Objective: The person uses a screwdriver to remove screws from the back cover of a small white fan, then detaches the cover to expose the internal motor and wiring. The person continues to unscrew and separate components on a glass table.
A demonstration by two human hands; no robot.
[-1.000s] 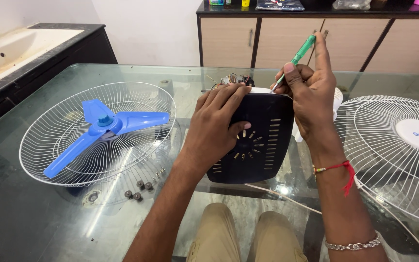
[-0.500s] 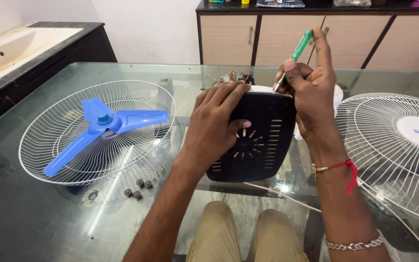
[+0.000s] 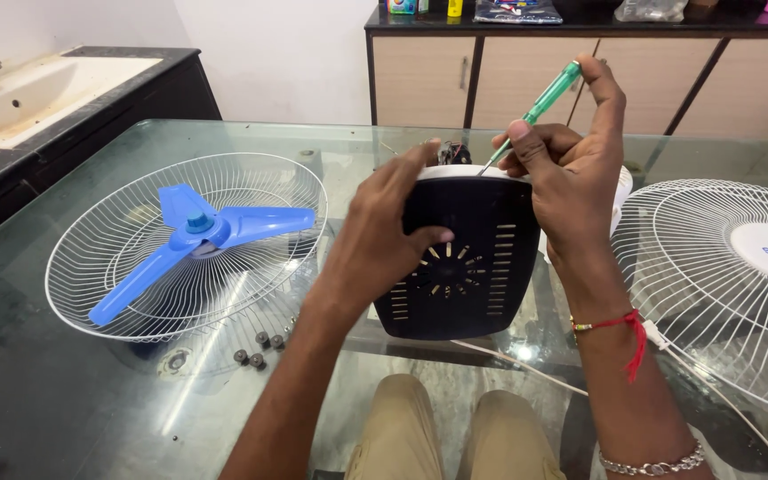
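Green screwdriver pinched in R hand, tip prob. at black motor cover.

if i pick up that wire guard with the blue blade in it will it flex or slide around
The wire guard is thin open wire, so it is probably light and a little springy. The blue blade seems only to rest in it and may shift if tilted. On the smooth glass table, it would likely slide easily when pushed.
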